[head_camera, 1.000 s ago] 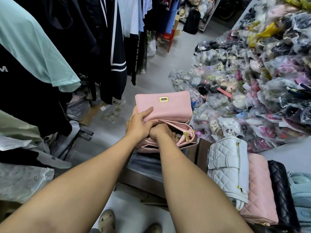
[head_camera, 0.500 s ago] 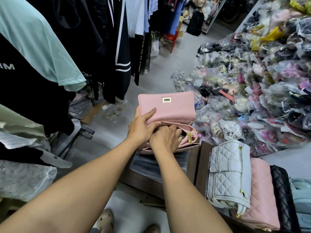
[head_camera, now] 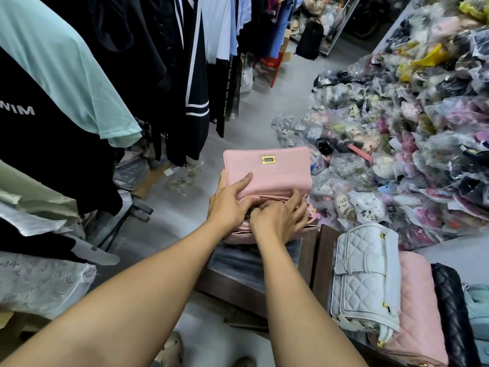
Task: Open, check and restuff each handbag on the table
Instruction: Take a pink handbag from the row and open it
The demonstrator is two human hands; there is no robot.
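Pink handbag [head_camera: 267,176] sat at the far left corner of the desk [head_camera: 309,247], flap thrown up & back so its inner side faced the camera, w/ the gold clasp plate [head_camera: 268,160] near the top edge. Left hand [head_camera: 230,205] gripped the bag's left end: thumb lay across the front of the raised flap, other fingers curled round behind it & over the rim. Right hand [head_camera: 277,218] was on top of the bag's open mouth, fingers splayed & mostly straight, tips pushed down into the opening, nothing pinched as far as could be seen. What was inside the bag couldn't be made out, since both hands covered it.

To the right on the desk lay a row of other bags, packed side by side & touching: a pale grey quilted bag [head_camera: 365,274] w/ a strap across it, then a pink quilted bag [head_camera: 418,308] partly under it, a black quilted bag [head_camera: 452,313], & a light blue bag [head_camera: 479,303] at the frame edge.

Hanging clothes [head_camera: 158,62] filled the left side. A heap of shoes in clear plastic [head_camera: 410,141] covered the floor [head_camera: 264,115] at right.
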